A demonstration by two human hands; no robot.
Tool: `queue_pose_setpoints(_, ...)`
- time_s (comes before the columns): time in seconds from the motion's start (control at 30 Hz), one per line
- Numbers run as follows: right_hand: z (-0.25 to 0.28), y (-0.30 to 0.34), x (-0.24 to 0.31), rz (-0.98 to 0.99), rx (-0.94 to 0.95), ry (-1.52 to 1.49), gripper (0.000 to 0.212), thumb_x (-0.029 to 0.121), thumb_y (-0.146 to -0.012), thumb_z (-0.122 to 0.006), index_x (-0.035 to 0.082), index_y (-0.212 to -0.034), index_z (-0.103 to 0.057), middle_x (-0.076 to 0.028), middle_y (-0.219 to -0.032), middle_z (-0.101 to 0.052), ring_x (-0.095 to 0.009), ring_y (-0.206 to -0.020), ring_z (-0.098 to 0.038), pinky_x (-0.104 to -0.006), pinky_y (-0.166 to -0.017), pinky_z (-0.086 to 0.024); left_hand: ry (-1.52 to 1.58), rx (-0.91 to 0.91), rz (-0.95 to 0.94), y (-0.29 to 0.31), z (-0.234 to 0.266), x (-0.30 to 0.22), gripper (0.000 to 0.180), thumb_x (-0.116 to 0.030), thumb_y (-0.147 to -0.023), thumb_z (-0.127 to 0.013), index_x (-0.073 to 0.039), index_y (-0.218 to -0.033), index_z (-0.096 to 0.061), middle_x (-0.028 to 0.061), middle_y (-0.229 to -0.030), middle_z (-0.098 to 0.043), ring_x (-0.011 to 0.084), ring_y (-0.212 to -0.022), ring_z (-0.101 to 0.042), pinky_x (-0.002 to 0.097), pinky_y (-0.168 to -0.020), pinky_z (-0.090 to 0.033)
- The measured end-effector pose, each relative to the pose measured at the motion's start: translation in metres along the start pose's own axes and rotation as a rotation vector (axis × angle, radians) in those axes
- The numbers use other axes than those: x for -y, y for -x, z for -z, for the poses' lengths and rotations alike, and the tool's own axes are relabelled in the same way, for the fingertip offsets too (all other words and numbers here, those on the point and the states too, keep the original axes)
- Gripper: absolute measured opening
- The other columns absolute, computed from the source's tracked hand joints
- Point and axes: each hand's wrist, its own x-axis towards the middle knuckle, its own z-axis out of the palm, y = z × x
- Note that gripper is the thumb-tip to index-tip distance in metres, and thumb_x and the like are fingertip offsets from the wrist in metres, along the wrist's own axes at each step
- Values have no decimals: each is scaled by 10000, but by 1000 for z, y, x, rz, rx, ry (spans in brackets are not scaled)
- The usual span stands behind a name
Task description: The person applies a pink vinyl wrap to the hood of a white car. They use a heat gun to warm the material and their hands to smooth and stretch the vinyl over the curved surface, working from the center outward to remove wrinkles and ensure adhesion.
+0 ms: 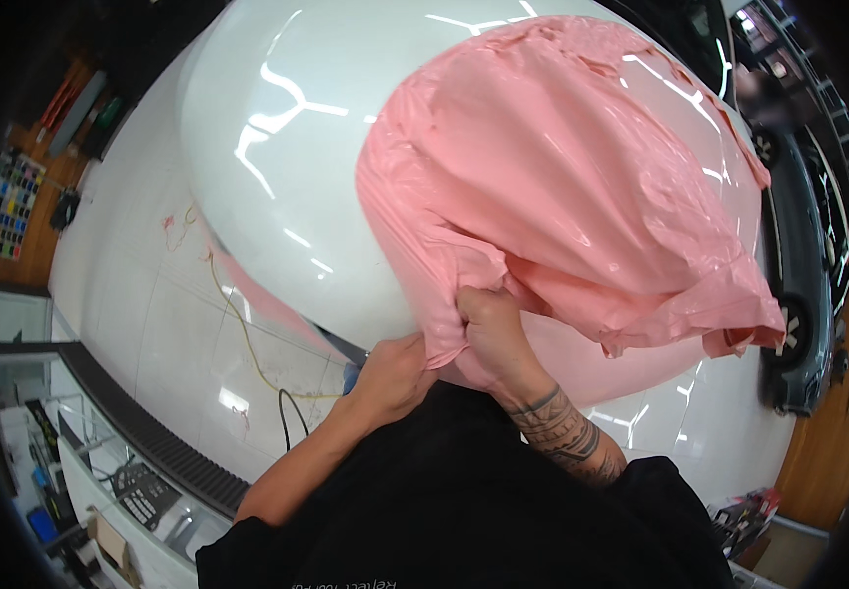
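A large sheet of glossy pink wrap film [542,167] lies loose and crumpled over the right part of a shiny white car body panel [277,177]. My left hand [393,376] is closed on the film's near edge, low at the panel's front. Close to its right, my right hand [491,324] grips a bunched fold of the same film. Between the two hands the film is drawn taut in creases. Smooth pink surface [591,363] shows below the loose folds, beside my right wrist. My fingertips are partly hidden in the film.
A yellow hose [247,329] trails over the tiled floor to the left. A workbench with tools [139,491] stands at the lower left. On the right is a dark car [802,294]. Colour samples [12,201] hang on the far-left wall.
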Motion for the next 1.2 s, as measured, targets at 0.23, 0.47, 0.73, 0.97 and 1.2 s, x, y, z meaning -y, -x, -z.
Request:
queue_pose_setpoints(0.23, 1, -8, 5, 82, 34, 104, 206, -22, -748, -450, -31, -918, -566, -19, -849, -539, -90, -725, -513, -263, -614, -441, 50, 0, -2, -7, 15, -25, 53, 39, -765, -523, 1, -789, -550, 150, -666, -544, 324, -570, -578, 401, -537, -449)
queue_pose_setpoints(0.47, 21, -29, -23, 5, 6, 240, 137, -11, -758, -445, -15, -840, -555, -13, -804, -510, -94, -678, -483, -260, -585, -415, -58, 34, 85, -4, 1, -16, 57, 4, -788, -492, 25, -767, -540, 176, -679, -570, 354, -601, -589, 410, -577, -467)
queue_pose_setpoints(0.73, 57, -19, -15, 265, 433, 316, 245, -8, -780, -562, -26, -1023, -535, -44, -892, -555, -134, -780, -558, -294, -663, -471, -203, -5, 317, 2, -10, -17, 149, -71, -808, -510, 54, -736, -551, 237, -658, -572, 417, -645, -582, 464, -605, -443)
queue_pose_setpoints(0.97, 80, 32, -32, 550, 441, 1279, 565, 149, -695, -764, -53, -1143, -485, -237, -1041, -579, -351, -941, -605, -412, -749, -499, -376, 79, 578, -4, -16, -47, 237, -126, -829, -491, 83, -793, -599, 284, -770, -613, 445, -749, -603, 498, -715, -493)
queue_pose_setpoints(1.2, 57, 1, -40, 682, 500, 1458, 377, 138, -691, -746, -28, -957, -537, -205, -788, -621, -389, -779, -615, -449, -667, -496, -307, 68, 464, 34, 16, -63, 237, -138, -888, -479, 60, -921, -604, 208, -921, -621, 334, -922, -600, 419, -780, -479)
